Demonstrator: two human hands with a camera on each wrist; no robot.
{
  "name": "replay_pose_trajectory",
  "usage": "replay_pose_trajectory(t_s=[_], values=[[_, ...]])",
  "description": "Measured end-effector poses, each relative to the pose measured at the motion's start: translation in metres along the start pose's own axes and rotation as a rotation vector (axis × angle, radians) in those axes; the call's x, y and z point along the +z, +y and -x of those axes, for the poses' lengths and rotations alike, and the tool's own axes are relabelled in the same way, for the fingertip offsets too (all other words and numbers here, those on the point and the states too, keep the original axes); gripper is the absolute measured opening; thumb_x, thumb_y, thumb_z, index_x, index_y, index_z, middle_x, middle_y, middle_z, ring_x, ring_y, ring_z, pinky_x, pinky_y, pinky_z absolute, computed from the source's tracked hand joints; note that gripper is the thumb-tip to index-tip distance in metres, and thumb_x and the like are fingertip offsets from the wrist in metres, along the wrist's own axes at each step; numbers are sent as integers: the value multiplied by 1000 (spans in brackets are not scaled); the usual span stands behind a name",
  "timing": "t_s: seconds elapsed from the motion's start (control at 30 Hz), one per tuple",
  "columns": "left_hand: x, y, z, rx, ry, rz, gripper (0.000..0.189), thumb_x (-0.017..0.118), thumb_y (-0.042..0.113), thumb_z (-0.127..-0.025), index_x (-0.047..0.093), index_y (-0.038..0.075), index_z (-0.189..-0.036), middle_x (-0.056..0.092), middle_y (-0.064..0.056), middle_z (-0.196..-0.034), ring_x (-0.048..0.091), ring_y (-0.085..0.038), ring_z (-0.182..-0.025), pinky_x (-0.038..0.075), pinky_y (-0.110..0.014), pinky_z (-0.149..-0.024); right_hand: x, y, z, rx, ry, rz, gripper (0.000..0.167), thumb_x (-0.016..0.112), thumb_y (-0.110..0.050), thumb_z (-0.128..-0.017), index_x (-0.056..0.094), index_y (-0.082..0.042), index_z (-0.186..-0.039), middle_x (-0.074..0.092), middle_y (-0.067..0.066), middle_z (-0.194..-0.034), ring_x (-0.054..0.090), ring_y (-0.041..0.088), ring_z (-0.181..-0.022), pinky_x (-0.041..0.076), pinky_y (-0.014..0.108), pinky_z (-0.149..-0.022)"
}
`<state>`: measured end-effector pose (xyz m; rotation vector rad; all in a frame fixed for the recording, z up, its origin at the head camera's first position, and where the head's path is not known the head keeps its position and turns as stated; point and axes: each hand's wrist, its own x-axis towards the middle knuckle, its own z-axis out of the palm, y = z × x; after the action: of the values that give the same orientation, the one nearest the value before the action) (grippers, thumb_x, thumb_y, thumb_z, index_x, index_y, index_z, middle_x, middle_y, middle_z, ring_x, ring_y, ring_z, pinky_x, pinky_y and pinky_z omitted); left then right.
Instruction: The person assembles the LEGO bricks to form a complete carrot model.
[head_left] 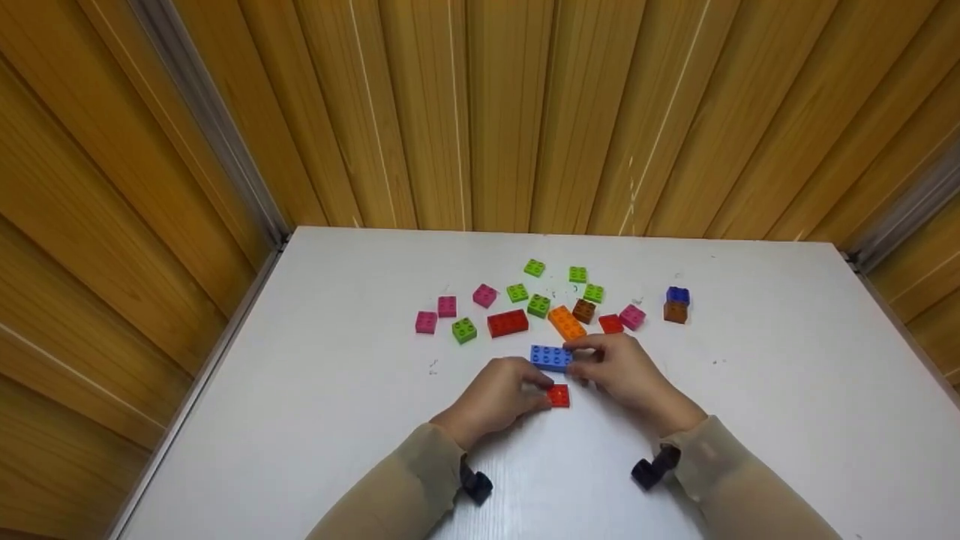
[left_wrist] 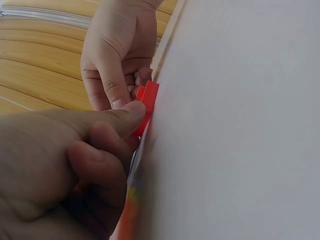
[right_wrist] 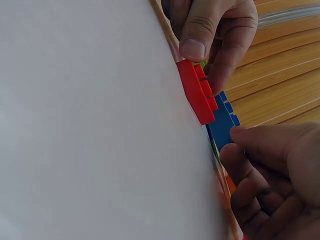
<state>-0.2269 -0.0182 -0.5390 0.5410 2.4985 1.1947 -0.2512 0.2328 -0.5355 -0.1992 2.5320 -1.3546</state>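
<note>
Being pinched by the left hand [head_left: 501, 391] is a small red brick [head_left: 559, 396]; just beyond it, a blue brick [head_left: 550, 358] is being pinched at its right end by the right hand [head_left: 621, 369]. Farther out, an orange brick [head_left: 567, 323] is being carried by the desk [head_left: 300, 390].

On the table [head_left: 300, 420], the front block [head_left: 560, 396] has the left hand [head_left: 496, 396] at its left edge; just behind it, the middle block [head_left: 550, 358] has the right hand [head_left: 619, 366] at its right end. Behind these spread more blocks, from the leftmost block [head_left: 426, 322] to the rearmost block [head_left: 534, 268], nearest the back wall [head_left: 510, 112]. Well to the right, a pair of blocks [head_left: 676, 312] sits apart, touching or perhaps stacked; the view hardly settles which.
</note>
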Motion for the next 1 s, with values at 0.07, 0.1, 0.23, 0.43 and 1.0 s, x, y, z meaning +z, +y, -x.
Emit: replay_pose_trajectory(t_s=[0.07, 0.1, 0.23, 0.43, 1.0], values=[[-1, 0, 0, 1, -1, -2, 22, 88, 17, -100, 90, 20, -121, 82, 4, -121, 73, -16, -122, 58, -42, -117, 0, -1, 0, 0, 11, 5, 38, 86, -20, -102, 81, -14, -139, 84, 10, -119, 65, 19, -74, 55, 23, -65], [-1, 0, 0, 2, -1, -3, 22, 88, 17, -100, 89, 19, -122, 82, 4, -121, 73, -16, -122, 58, -42, -117, -1, -1, -1, -5, 16, 9, 38, 87, -21, -101, 81, -14, -138, 84, 10, -119, 65, 19, -76, 55, 23, -66], [-2, 0, 0, 1, -3, 7, 22, 88, 18, -100, 89, 19, -122, 82, 6, -118, 72, -13, -118, 60, -39, -113, -5, -2, 0, -22, 34, 6, 37, 89, -25, -100, 83, -14, -135, 85, 8, -111, 66, 19, -79, 53, 22, -66], [-2, 0, 0, -18, -14, 36, 23, 88, 21, -100, 89, 20, -123, 81, 9, -114, 72, -10, -113, 61, -38, -110, -19, -3, 6, -28, 52, -46, 41, 91, -27, -98, 83, -11, -135, 80, 12, -105, 67, 21, -75, 57, 23, -65], [-1, -1, -3, 8, -14, 40, 27, 90, 22, -99, 88, 18, -125, 82, 9, -116, 72, -10, -113, 61, -36, -110, -36, -2, 36, -71, 38, -108, 41, 93, -27, -96, 83, -12, -133, 77, 18, -112, 68, 22, -84, 60, 23, -71]])
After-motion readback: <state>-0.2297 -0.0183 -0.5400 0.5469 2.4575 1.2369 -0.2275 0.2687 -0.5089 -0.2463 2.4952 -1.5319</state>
